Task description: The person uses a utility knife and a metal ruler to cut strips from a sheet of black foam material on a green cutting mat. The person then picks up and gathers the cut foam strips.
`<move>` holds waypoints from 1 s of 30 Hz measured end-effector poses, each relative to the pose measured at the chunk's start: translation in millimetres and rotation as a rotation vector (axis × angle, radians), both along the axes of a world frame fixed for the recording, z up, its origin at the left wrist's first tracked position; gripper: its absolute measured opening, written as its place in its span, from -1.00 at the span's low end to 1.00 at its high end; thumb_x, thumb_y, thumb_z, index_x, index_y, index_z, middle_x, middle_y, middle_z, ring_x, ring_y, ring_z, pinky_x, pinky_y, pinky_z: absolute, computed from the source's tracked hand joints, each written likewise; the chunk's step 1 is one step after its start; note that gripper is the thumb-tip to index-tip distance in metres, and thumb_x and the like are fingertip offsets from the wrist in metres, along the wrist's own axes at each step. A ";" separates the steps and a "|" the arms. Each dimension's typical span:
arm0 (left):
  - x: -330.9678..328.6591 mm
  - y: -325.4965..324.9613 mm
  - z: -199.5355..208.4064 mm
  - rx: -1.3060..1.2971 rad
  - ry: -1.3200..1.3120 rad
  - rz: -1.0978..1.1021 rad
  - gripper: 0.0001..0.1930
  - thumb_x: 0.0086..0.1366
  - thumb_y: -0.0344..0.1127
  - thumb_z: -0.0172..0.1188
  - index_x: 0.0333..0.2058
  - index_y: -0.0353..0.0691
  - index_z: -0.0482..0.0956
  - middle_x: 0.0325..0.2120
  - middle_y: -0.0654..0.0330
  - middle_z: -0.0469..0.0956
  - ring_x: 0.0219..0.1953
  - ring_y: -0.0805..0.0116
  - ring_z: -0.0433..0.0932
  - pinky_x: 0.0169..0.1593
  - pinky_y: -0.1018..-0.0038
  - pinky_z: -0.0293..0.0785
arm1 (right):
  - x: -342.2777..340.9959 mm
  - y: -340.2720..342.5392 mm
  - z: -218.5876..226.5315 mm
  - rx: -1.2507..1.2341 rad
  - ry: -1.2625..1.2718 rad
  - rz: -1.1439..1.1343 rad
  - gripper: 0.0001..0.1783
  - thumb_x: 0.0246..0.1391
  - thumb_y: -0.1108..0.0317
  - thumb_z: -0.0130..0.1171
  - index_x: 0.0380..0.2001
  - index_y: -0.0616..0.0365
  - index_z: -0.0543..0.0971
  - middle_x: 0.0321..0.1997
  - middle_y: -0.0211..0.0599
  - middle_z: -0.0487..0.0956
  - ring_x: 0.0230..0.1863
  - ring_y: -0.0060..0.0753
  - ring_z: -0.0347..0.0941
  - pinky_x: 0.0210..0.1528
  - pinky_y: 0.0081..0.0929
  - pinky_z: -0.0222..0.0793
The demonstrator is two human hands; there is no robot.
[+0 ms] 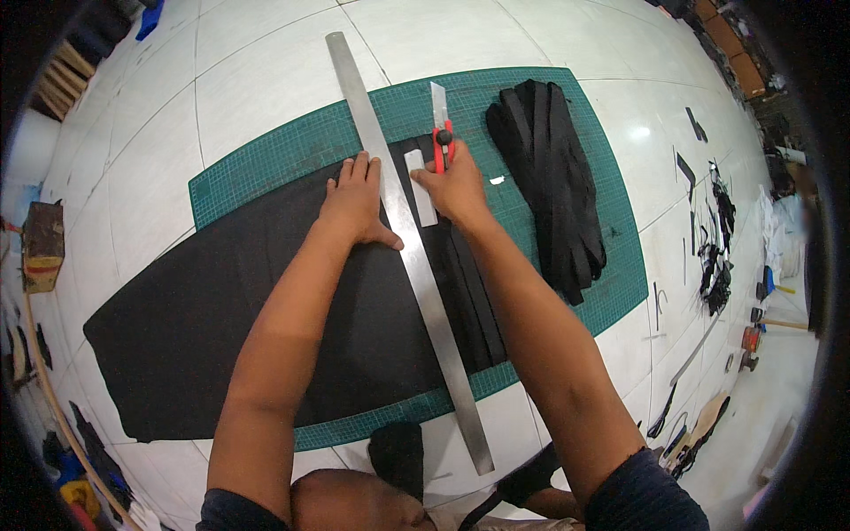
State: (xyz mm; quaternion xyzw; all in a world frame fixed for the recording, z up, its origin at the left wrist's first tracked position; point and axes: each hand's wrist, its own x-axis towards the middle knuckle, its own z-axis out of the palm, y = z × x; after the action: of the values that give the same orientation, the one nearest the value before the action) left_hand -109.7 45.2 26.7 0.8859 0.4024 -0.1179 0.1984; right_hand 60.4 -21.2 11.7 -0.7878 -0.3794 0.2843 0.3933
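A long steel ruler (416, 226) lies slantwise across a sheet of black fabric (257, 292) on a green cutting mat (257, 181). My left hand (352, 199) rests open on the fabric, its fingertips and thumb at the ruler's left edge. To the right of the ruler, my right hand (456, 184) is closed around a red utility knife (440, 146), whose wide blade points away from me. Its thumb touches a small white rectangular bar (420, 186). Narrow black strips (469, 305) lie along the ruler's right side.
A bundle of black strips (549, 177) lies on the mat's right part, near a white scrap (497, 180). Black offcuts (717, 239) litter the tiled floor (593, 35) at right. A worn box (42, 243) stands at far left, with a long wooden stick (57, 398) nearby.
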 end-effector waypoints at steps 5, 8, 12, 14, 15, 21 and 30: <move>2.4 0.1 -0.7 -0.013 0.013 -0.011 0.49 -0.44 0.17 0.68 0.41 -0.37 -0.03 0.44 -0.14 -0.07 0.48 -0.17 -0.06 0.40 -0.17 0.11 | -4.7 19.8 -22.5 -0.057 -0.038 0.006 -0.40 -0.17 0.21 0.50 -0.13 0.22 0.41 -0.20 -0.02 0.65 -0.10 0.14 0.59 -0.02 -0.02 0.45; -0.7 0.3 1.5 -0.023 0.017 0.002 0.48 -0.42 0.16 0.68 0.41 -0.37 -0.03 0.44 -0.13 -0.07 0.48 -0.17 -0.06 0.40 -0.17 0.11 | -9.5 21.7 -28.3 -0.102 -0.054 -0.024 -0.41 -0.16 0.20 0.49 -0.13 0.22 0.42 -0.19 -0.01 0.65 -0.09 0.14 0.59 -0.01 -0.02 0.45; -2.5 0.9 3.0 -0.034 -0.054 0.005 0.49 -0.47 0.14 0.69 0.39 -0.42 0.01 0.43 -0.22 -0.06 0.48 -0.21 -0.06 0.40 -0.19 0.09 | -8.7 21.3 -21.0 -0.164 0.011 -0.071 -0.43 -0.16 0.20 0.50 -0.15 0.20 0.45 -0.18 -0.03 0.67 -0.10 0.10 0.60 0.00 -0.05 0.45; -2.6 0.7 3.2 -0.025 -0.038 0.022 0.48 -0.47 0.13 0.70 0.38 -0.42 0.02 0.43 -0.21 -0.05 0.48 -0.20 -0.06 0.40 -0.18 0.10 | -13.0 21.0 -19.3 -0.138 -0.015 -0.052 -0.44 -0.16 0.23 0.51 -0.13 0.20 0.48 -0.24 -0.15 0.69 -0.17 -0.09 0.62 -0.05 -0.18 0.47; -1.4 1.1 3.2 -0.026 -0.044 0.021 0.48 -0.47 0.13 0.70 0.38 -0.42 0.02 0.43 -0.21 -0.05 0.48 -0.20 -0.06 0.40 -0.18 0.10 | -11.6 20.4 -19.5 -0.116 -0.046 -0.043 -0.44 -0.17 0.27 0.53 -0.11 0.20 0.51 -0.29 -0.28 0.71 -0.24 -0.29 0.65 -0.10 -0.31 0.49; 2.6 0.8 2.1 -0.029 -0.042 -0.001 0.44 -0.41 0.10 0.69 0.39 -0.40 0.00 0.42 -0.15 -0.03 0.47 -0.19 -0.04 0.38 -0.20 0.13 | -5.5 17.4 -24.0 -0.097 0.023 -0.053 -0.46 -0.19 0.19 0.53 -0.21 0.18 0.48 -0.26 -0.15 0.70 -0.14 0.03 0.62 -0.04 -0.08 0.46; 1.3 -1.9 4.1 -0.020 -0.042 0.000 0.44 -0.43 0.10 0.69 0.38 -0.40 0.01 0.42 -0.15 -0.01 0.47 -0.18 -0.04 0.38 -0.22 0.12 | -12.3 14.6 -13.1 -0.114 -0.046 -0.042 -0.43 -0.15 0.16 0.52 -0.11 0.14 0.49 -0.24 -0.16 0.70 -0.14 -0.04 0.62 -0.03 -0.16 0.47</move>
State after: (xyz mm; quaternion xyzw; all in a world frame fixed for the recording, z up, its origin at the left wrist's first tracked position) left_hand -108.4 43.3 30.8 0.8861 0.3972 -0.1033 0.2155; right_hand 48.1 -6.5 -1.5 -0.8231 -0.3549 0.2788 0.3448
